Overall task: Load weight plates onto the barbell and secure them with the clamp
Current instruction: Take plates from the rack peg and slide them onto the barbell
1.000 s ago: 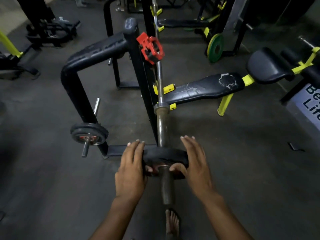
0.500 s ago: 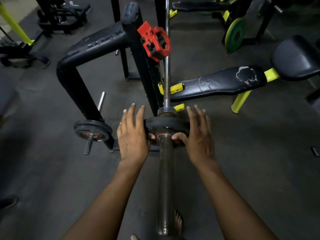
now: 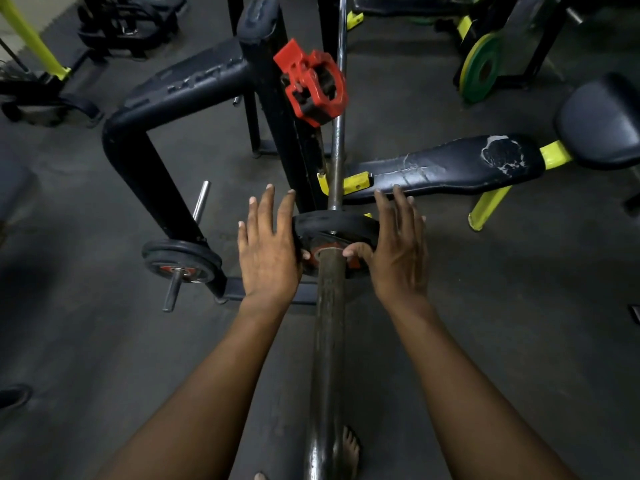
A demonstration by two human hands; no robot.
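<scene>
A small black weight plate [image 3: 332, 224] with a red centre sits on the barbell [image 3: 329, 334] sleeve, far up the sleeve near the collar. My left hand [image 3: 268, 249] presses its left side and my right hand [image 3: 398, 247] its right side, thumbs on the plate's face near the sleeve, fingers spread flat. A red clamp [image 3: 315, 86] hangs on the black rack upright [image 3: 273, 109], above and beyond the plate. The thin bar shaft runs away from me past the clamp.
Another small black plate [image 3: 181, 259] rests on a storage peg low on the rack, to the left. A torn black bench [image 3: 446, 166] with yellow legs lies at the right. A green plate [image 3: 479, 69] leans at the back right. My bare foot [image 3: 349, 448] is below the sleeve.
Both hands have slid the plate along the sleeve away from me, from near the sleeve's end up to the collar. The view has tilted so more sleeve shows.
</scene>
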